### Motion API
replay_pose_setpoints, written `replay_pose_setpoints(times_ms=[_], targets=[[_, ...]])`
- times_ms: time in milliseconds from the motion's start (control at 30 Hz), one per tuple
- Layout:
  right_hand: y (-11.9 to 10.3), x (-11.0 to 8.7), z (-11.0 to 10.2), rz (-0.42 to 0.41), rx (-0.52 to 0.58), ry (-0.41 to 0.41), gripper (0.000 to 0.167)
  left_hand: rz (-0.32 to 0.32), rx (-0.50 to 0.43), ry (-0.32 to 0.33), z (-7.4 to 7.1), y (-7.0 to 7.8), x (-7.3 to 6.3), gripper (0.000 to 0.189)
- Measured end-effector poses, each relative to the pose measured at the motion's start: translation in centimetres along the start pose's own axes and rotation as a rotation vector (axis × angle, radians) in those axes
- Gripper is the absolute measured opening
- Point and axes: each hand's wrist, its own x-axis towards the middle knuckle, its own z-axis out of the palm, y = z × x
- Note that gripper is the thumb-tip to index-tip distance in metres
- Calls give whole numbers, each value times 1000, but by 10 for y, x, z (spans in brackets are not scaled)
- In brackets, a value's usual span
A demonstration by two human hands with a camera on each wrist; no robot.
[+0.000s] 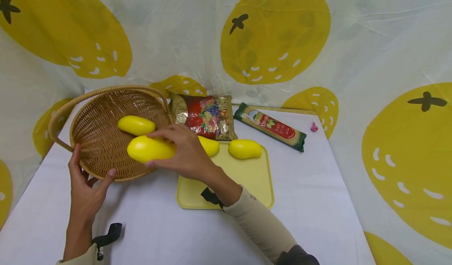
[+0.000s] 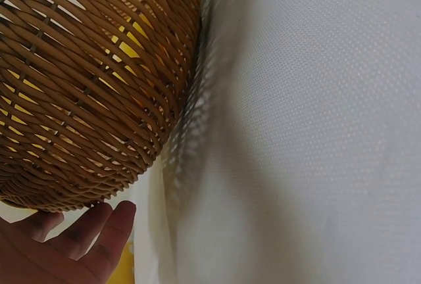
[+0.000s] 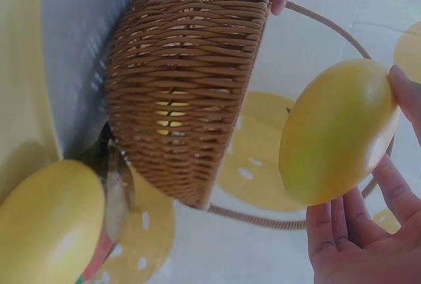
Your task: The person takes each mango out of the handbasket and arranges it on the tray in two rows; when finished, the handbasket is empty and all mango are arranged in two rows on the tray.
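A tan wicker basket (image 1: 95, 139) with a tall hoop handle stands at the left, tilted so its inside faces me. My left hand (image 1: 86, 196) grips its near left rim, the thumb over the edge; in the left wrist view its fingers touch the woven outside (image 2: 85, 100). In my right hand (image 1: 188, 151) is a yellow mango (image 1: 150, 149), pinched between thumb and fingers over the basket's right part. The right wrist view shows this mango (image 3: 339, 133) with a greenish tint, in front of the basket mouth. Another mango (image 1: 135, 125) lies inside the basket.
A pale yellow tray (image 1: 226, 190) sits right of the basket, with one mango (image 1: 245, 149) at its far edge and another (image 1: 210, 146) partly behind my right hand. Beyond them lie a red and gold packet (image 1: 201, 114) and a green-ended pasta bag (image 1: 270, 127). Patterned cloth hangs behind.
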Motion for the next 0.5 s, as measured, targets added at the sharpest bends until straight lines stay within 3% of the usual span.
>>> replay_pose_setpoints(times_ms=[267, 500], targets=[[18, -25, -9, 31, 70, 52, 59, -11, -2, 0, 0, 0, 0, 110], [31, -48, -16, 85, 68, 68, 57, -8, -2, 1, -1, -1, 1, 109]])
